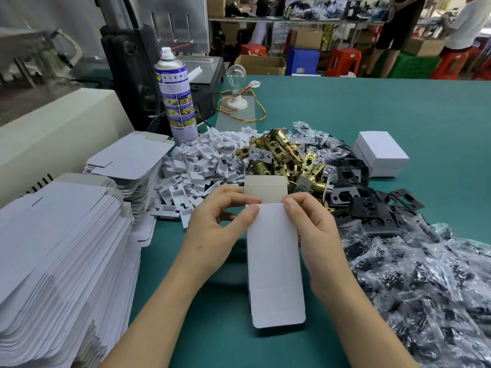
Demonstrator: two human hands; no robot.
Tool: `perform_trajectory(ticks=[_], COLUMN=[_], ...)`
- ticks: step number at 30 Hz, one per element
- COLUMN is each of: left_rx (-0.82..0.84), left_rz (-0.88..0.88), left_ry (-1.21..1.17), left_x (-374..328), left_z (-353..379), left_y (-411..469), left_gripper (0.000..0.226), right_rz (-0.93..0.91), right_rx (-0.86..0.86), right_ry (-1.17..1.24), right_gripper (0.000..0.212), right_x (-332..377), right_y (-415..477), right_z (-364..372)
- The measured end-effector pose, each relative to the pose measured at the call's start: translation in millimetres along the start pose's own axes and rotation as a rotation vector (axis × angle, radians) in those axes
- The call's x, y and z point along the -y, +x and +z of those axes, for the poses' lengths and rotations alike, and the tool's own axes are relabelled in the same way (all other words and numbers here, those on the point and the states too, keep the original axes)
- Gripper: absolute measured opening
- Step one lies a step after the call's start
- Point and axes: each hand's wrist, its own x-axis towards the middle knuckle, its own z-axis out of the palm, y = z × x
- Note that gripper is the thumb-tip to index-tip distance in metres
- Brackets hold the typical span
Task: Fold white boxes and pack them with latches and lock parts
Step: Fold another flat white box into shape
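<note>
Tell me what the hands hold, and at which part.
The left hand and right hand pinch the white box at its far end, one on each side edge.

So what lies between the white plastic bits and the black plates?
A pile of brass-coloured latches, shown in the head view.

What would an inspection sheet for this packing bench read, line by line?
surface: green table, much of it covered.
job's things: white box part-folded, far flap up; flat blanks stacked left; brass latches; black plates; bagged parts; white inserts; closed boxes far right.
clutter: spray can; bare bulb.
grips: left hand and right hand pinch the white box's top.
cables: red-yellow wires at the bulb.
surroundings: machine behind; red stools; people standing.
</note>
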Motion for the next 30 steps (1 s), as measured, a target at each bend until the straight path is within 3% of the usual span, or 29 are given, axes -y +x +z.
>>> perform_trajectory(ticks=[16, 20, 27, 30], left_rx=[0.052, 0.081, 0.133, 0.118], left_rz=[0.058, 0.060, 0.094, 0.114], left_ry=[0.129, 0.172, 0.240, 0.162], left_x=[-2.6, -3.4, -0.8, 1.8], left_z=[-1.4, -2.3, -4.4, -2.3], left_y=[-0.8, -0.4, 1.0, 1.1], left_gripper=[0.016, 0.018, 0.023, 0.029], right_rz=[0.027, 0.083, 0.125, 0.127], right_rx=[-0.067, -0.077, -0.069, -0.068], right_ry=[0.059, 0.138, 0.190, 0.201], right_gripper=[0.005, 0.030, 0.022, 0.011], right_x=[1.3, 2.1, 5.1, 4.1], right_y=[-1.1, -1.3, 0.8, 0.6], right_z=[0.0, 0.2, -1.8, -2.7])
